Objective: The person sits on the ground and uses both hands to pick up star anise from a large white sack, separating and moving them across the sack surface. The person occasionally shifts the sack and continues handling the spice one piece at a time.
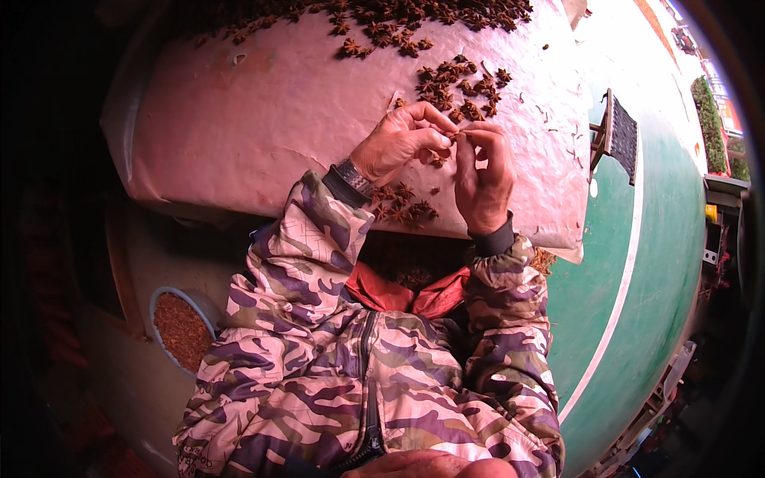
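Note:
Above the table's near edge, my left hand and my right hand meet fingertip to fingertip. Both pinch a small brown star anise, mostly covered by the fingers. Just beyond them lies a loose cluster of star anise. A smaller group of star anise rests by the near edge, below my left wrist. The big heap of star anise spreads along the far side. All of it lies on a table under a pale plastic sheet.
A light blue basin of reddish-brown bits stands on the floor at the left. Red cloth or bag material is between my forearms, below the table edge. At the right stands a dark-seated chair on green floor with a white line.

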Available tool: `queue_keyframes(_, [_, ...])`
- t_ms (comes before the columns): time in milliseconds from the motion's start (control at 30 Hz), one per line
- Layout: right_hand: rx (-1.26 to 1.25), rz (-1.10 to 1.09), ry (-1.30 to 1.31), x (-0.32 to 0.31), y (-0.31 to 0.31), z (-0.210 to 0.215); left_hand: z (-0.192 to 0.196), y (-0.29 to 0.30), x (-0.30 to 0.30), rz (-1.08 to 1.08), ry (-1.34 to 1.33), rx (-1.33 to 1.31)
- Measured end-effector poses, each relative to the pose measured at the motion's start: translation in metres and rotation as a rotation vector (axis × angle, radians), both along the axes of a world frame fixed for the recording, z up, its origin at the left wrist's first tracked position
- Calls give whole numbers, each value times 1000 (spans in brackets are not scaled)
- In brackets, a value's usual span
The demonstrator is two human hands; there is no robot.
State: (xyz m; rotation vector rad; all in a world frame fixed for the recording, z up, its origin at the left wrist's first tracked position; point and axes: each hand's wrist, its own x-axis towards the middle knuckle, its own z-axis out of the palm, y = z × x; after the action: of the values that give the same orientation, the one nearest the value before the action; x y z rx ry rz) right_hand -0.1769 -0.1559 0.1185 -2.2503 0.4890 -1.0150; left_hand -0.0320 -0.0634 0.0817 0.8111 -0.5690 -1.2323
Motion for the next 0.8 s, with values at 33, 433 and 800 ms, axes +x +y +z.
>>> queue_keyframes(33, [-94,24,-17,0,-2,4,9,1,-5,2,75,5])
queue_keyframes(433, [185,-157,-47,-20,-35,7,12,10,-5,-7,-221,-32])
queue_keyframes(800, [-348,150,298,-17,-16,-5,8,14,-1,228,-1155,42])
